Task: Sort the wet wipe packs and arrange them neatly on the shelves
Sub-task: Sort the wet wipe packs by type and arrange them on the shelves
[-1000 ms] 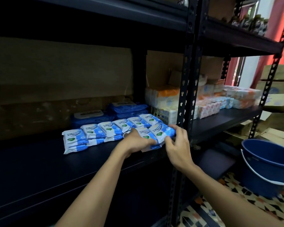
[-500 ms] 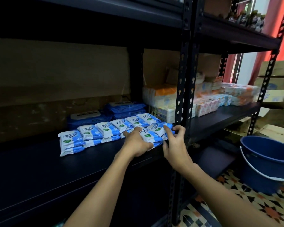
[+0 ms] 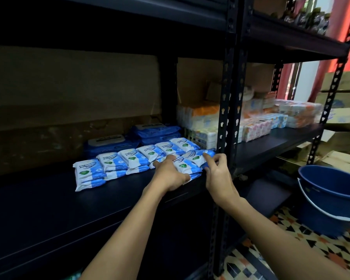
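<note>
A row of several small white-and-blue wet wipe packs lies stacked on the dark shelf. Two more of these packs sit at the shelf's front edge beside the black upright post. My left hand grips the nearer front pack from the left, fingers curled over it. My right hand touches the right end of the front packs with its fingertips, thumb and forefinger around the pack's corner. Larger dark blue wipe packs with lids lie behind the row.
Orange, pink and white tissue packs fill the shelf section to the right. A blue bucket stands on the patterned tile floor at right. Cardboard boxes are stacked at far right. Brown cardboard lines the shelf's back.
Both hands slid the front packs slightly back onto the shelf and toward the row; the right hand shifted from the pack's side to its right corner.
</note>
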